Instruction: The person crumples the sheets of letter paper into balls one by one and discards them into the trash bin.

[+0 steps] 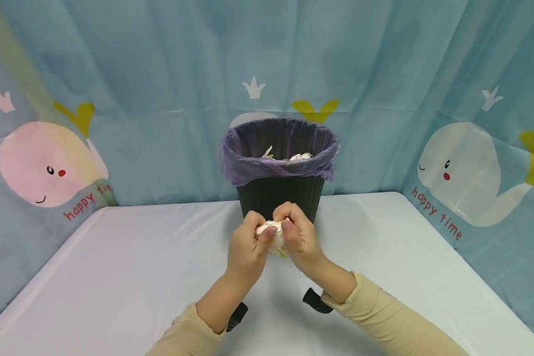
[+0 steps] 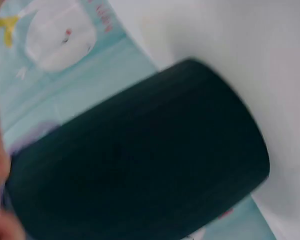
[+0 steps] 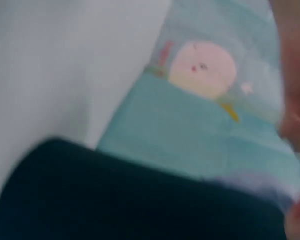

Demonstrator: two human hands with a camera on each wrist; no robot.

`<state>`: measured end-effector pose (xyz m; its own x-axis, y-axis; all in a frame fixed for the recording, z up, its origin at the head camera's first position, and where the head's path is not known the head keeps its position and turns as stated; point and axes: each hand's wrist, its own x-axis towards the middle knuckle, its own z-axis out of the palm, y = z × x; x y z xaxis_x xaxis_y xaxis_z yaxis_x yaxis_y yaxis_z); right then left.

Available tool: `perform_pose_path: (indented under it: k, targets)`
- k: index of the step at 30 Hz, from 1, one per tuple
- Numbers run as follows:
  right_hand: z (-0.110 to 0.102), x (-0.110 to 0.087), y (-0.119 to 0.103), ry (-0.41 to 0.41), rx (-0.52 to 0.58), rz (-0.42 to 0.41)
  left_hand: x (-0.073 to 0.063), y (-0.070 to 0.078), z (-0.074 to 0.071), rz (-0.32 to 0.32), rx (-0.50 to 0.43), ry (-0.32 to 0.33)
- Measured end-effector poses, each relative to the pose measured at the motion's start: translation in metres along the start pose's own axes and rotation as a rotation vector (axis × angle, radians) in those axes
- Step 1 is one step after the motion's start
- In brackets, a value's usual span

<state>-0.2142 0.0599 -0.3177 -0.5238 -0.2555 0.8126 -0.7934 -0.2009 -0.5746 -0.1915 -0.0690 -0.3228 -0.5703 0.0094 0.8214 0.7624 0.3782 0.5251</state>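
Both hands meet in front of the bin in the head view. The left hand (image 1: 245,249) and the right hand (image 1: 303,242) pinch a small, crumpled whitish piece (image 1: 278,241) between thumbs and curled fingers. A yellow-green bit shows at its lower end; its exact kind cannot be told, as the fingers cover much of it. Just beyond stands a dark ribbed trash bin (image 1: 278,195) lined with a purple plastic bag (image 1: 276,168). Both wrist views are blurred: the bin (image 2: 140,150) fills much of the left one, and fingers (image 3: 296,122) show at the right edge of the other.
White crumpled scraps (image 1: 300,156) and a pale yellowish scrap (image 1: 268,152) lie inside the bin. The bin stands at the back of a white-covered table (image 1: 138,277). Blue curtains (image 1: 169,148) printed with whales enclose the back and sides. Dark straps (image 1: 317,300) hang by the forearms.
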Motion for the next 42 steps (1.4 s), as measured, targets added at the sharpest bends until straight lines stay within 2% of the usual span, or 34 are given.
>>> perform_pose_path:
  k: [2, 4, 6, 9, 12, 17, 19, 23, 25, 29, 33, 35, 39, 42]
  targets:
    - [-0.012, 0.002, -0.006, -0.134, 0.015, 0.060, 0.002, 0.002, -0.014, -0.063, -0.014, -0.136]
    - [-0.026, 0.005, -0.013, -0.271, -0.005, 0.122, 0.004, 0.004, -0.025, -0.114, -0.046, -0.236]
    - [-0.037, 0.006, -0.019, -0.403, -0.025, 0.166, 0.005, 0.004, -0.033, -0.116, -0.059, -0.283]
    - [-0.048, 0.007, -0.024, -0.539, -0.063, 0.167, 0.005, 0.005, -0.038, -0.078, -0.048, -0.300]
    - [-0.051, 0.009, -0.026, -0.588, -0.059, 0.146, 0.004, 0.004, -0.043, -0.039, -0.069, -0.328]
    - [-0.060, 0.008, -0.027, -0.570, 0.010, 0.150, 0.004, -0.002, -0.056, 0.050, -0.152, -0.501]
    - [-0.063, 0.007, -0.028, -0.584, 0.037, 0.146, 0.004, -0.004, -0.058, 0.088, -0.150, -0.538]
    - [-0.064, 0.008, -0.030, -0.653, 0.058, 0.092, 0.004, -0.004, -0.056, 0.153, -0.124, -0.501]
    - [-0.063, 0.007, -0.033, -0.680, 0.054, 0.078, 0.003, -0.002, -0.055, 0.167, -0.121, -0.493]
    - [-0.059, 0.005, -0.037, -0.707, 0.066, 0.125, 0.003, 0.002, -0.056, 0.195, -0.094, -0.538]
    - [-0.058, 0.003, -0.039, -0.732, 0.091, 0.170, 0.004, 0.005, -0.057, 0.282, -0.086, -0.565]
    - [-0.058, 0.002, -0.041, -0.745, 0.108, 0.215, 0.004, 0.005, -0.057, 0.341, -0.079, -0.537]
    - [-0.056, -0.001, -0.041, -0.758, 0.180, 0.294, 0.004, 0.006, -0.053, 0.458, -0.051, -0.438]
    - [-0.054, -0.003, -0.039, -0.743, 0.252, 0.282, 0.004, 0.009, -0.050, 0.508, -0.074, -0.384]
